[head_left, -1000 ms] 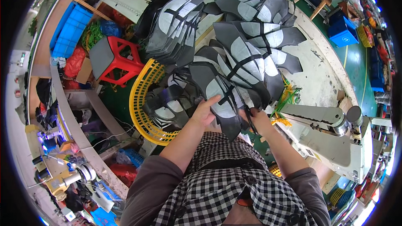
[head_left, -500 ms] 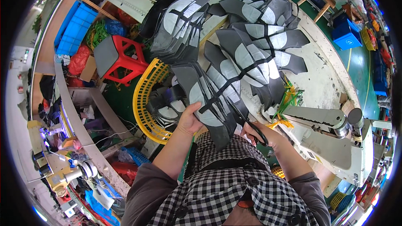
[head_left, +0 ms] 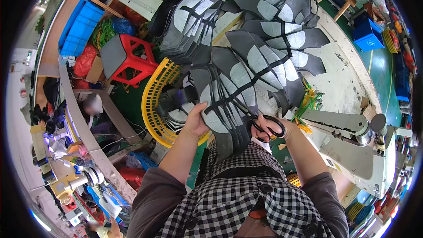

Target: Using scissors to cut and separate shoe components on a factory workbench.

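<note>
My left hand [head_left: 196, 121] is closed on the edge of a bundle of dark grey fabric panels [head_left: 216, 121], each with a light grey rounded patch. A black strip [head_left: 246, 83] runs across the panels and links this bundle to others farther up the table. My right hand [head_left: 264, 128] holds black-handled scissors [head_left: 278, 125], fingers in the loops. The blades point up and left, beside the bundle near the strip; whether they touch it I cannot tell.
More panels [head_left: 194, 13] lie stacked across the white table [head_left: 343, 70]. A yellow basket [head_left: 152, 110] with dark pieces stands at left, near a red-and-grey stool [head_left: 128, 57]. A sewing machine [head_left: 339, 128] is at right. Another person [head_left: 92, 105] shows at far left.
My right hand and the scissors have moved slightly up, and the handle loops now show spread wider. The bundle in my left hand has shifted and its panels sit closer together.
</note>
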Tool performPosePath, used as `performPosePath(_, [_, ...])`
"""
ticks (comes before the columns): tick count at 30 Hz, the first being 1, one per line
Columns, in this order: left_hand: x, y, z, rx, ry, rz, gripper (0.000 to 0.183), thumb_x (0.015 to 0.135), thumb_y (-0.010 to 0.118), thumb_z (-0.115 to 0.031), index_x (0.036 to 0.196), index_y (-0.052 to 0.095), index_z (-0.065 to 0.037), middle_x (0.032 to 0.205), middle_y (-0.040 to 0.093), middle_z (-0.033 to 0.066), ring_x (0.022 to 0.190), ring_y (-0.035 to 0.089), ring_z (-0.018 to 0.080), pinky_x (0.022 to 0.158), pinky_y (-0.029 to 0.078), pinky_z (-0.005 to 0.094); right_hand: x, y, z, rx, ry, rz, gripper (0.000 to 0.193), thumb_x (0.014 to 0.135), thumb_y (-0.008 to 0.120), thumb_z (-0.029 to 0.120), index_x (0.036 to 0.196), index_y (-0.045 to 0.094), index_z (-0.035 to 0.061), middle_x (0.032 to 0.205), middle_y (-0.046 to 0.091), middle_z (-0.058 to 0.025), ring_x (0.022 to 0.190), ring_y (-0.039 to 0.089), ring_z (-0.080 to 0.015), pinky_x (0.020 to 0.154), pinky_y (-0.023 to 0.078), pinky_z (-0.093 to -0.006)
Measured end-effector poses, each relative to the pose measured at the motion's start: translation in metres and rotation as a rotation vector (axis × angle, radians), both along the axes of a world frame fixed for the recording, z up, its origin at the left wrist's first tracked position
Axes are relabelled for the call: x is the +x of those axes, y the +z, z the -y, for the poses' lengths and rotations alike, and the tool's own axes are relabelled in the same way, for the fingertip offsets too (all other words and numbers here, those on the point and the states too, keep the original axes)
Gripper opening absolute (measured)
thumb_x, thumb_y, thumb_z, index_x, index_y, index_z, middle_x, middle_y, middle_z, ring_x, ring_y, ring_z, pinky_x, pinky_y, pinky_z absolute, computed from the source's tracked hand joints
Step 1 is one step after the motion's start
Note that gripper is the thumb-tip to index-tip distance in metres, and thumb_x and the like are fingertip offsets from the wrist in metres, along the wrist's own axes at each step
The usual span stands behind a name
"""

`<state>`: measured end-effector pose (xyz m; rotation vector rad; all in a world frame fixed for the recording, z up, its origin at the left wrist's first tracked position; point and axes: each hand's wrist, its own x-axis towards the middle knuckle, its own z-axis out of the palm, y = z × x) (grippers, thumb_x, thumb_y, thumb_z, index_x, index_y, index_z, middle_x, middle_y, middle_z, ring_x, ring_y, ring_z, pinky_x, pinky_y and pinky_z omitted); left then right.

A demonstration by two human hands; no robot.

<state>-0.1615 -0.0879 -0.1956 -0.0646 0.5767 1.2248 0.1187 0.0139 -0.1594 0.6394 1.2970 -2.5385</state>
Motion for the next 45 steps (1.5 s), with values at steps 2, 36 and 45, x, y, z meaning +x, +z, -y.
performPosePath(2, [0.009, 0.005, -0.002, -0.021, 0.023, -0.017, 0.049, 0.082, 0.056, -0.025, 0.123, 0.048, 0.0, 0.117, 0.058, 0.0141, 0.107, 0.056, 0.0296, 0.096, 0.041, 0.0448, -0.01, 0.009, 0.012, -0.039, -0.176, 0.094, 0.076, 0.081, 0.035, 0.073, 0.083, 0.055, -0.0005, 0.052, 0.039, 0.0012, 0.045, 0.042, -0.0101, 0.045, 0.035, -0.0236])
performPosePath(36, [0.018, 0.027, -0.028, -0.205, 0.01, -0.247, 0.039, 0.077, 0.062, -0.022, 0.109, 0.058, 0.0, 0.103, 0.064, 0.0127, 0.095, 0.061, 0.0263, 0.088, 0.047, 0.0385, -0.02, -0.001, 0.025, -0.067, -0.421, 0.212, 0.074, 0.078, 0.037, 0.076, 0.079, 0.055, 0.0032, 0.055, 0.041, -0.0006, 0.049, 0.044, -0.0127, 0.048, 0.037, -0.0265])
performPosePath(45, [0.011, 0.005, -0.02, -0.031, -0.043, -0.277, 0.048, 0.076, 0.058, -0.017, 0.12, 0.051, 0.002, 0.111, 0.061, 0.0139, 0.101, 0.059, 0.027, 0.092, 0.045, 0.0408, 0.008, 0.032, 0.021, 0.729, -0.186, 0.751, 0.08, 0.077, 0.042, 0.073, 0.094, 0.058, -0.0034, 0.086, 0.062, -0.024, 0.085, 0.061, -0.0362, 0.074, 0.047, -0.039])
